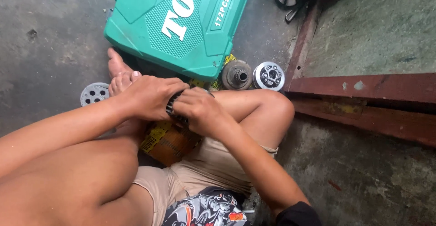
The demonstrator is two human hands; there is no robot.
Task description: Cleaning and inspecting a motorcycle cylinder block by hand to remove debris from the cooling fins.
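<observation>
A dark toothed ring (174,108), like a gear or clutch plate stack, sits pinched between the two hands at the middle of the view, above the person's crossed legs. Only a narrow black, ribbed edge shows in the gap between the palms; the rest is hidden. The left hand (152,98) covers it from nine o'clock, fingers curled close over its top and near side. The right hand (203,110) presses in from three o'clock, fingers folded tight around the far edge, knuckles up. Both hands grip the ring, touching each other across it.

Just below the ring, at six o'clock, lies a brown and yellow bag (169,139) on the floor between the legs. At twelve o'clock a teal tool case (179,24) lies closed on the concrete. At two o'clock, just beside the case's corner, stand a dark hub (237,74) and a silver hub (269,76), side by side. At nine o'clock, past the toes, lies a grey holed disc (93,93). A rusty steel beam (363,89) runs along the right.
</observation>
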